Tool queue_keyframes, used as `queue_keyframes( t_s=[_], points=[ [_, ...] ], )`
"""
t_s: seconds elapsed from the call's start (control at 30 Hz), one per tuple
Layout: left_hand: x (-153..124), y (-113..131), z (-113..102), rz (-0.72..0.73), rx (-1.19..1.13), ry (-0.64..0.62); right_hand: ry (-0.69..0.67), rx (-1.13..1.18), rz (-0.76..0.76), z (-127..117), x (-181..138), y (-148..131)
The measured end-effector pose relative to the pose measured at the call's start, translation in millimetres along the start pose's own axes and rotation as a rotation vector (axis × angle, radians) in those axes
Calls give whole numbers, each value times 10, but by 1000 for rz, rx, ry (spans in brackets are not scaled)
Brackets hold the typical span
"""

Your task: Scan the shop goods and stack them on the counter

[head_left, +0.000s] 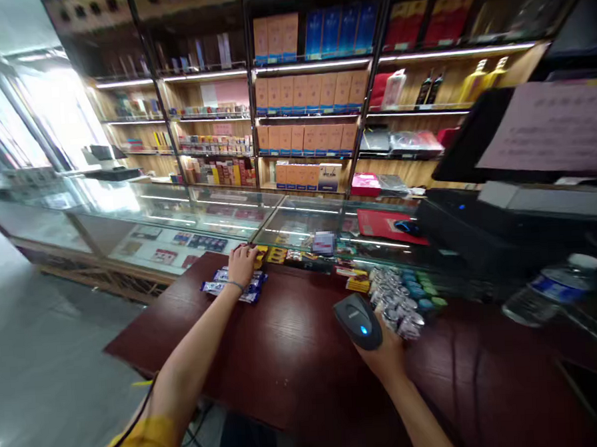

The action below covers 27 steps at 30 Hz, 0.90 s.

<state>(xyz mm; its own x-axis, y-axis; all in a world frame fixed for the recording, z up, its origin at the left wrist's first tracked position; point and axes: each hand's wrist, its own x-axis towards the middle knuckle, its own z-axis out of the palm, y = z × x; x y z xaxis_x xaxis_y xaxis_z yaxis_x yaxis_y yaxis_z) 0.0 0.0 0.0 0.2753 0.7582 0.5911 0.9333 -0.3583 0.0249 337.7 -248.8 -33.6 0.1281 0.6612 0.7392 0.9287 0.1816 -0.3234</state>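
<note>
My right hand (388, 352) is wrapped round a dark barcode scanner (354, 317) with a lit blue spot, held above the brown desk top. Over on the left, my left hand (242, 263) has its fingers curled down at the far edge of the desk. Blue-and-silver wrapped snack packets (254, 289) lie beneath and beside it. A yellow packet (261, 255) is right by its thumb; what the fingers hold, if anything, is hidden. Several silver-wrapped items (393, 295) sit in rows past the scanner, with blue and green ones (422, 287) to their right.
Beyond the desk (295, 357) runs a glass display counter (298, 217) with a red mat (386, 225) on it. A monitor (466, 134) and a water bottle (552, 290) stand at the right. Shelves of boxes (312, 93) line the back wall.
</note>
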Motion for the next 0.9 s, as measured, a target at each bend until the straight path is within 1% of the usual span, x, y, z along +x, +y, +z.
queue_keyframes(
  t_s=[0.07,0.13,0.23,0.33,0.37,0.43,0.5,0.53,0.6,0.67,0.73,0.83,0.9],
  points=[
    [-18,-29,-45,10,-49,2,8,24,2,5,-8,25],
    [-41,-16,-90,-42,-148,27,7,50,9,4,-14,48],
    [-77,147,-150,-244,-395,107,-15,91,29,-14,-17,68],
    [-103,511,-190,-404,-820,263,-7,123,57,-42,-17,62],
    [-113,667,-198,-447,-994,312,1,131,65,-50,-18,55],
    [-149,1000,-204,-556,-1389,359,12,148,68,-67,-18,36],
    [-216,1314,-194,-646,-1745,347,14,161,65,-85,-16,16],
    [-261,1450,-181,-694,-1886,321,15,165,63,-94,-14,7],
    [-362,1657,-137,-802,-2096,272,15,170,58,-116,-8,-8],
    [-459,1774,-72,-901,-2229,240,-3,180,51,-139,-2,-20],
    [-530,1815,1,-971,-2303,237,-42,180,57,-159,5,-34],
    [-583,1799,89,-999,-2346,237,-100,149,69,-175,16,-58],
    [-592,1780,123,-1003,-2350,230,-115,128,47,-176,23,-73]
  ],
)
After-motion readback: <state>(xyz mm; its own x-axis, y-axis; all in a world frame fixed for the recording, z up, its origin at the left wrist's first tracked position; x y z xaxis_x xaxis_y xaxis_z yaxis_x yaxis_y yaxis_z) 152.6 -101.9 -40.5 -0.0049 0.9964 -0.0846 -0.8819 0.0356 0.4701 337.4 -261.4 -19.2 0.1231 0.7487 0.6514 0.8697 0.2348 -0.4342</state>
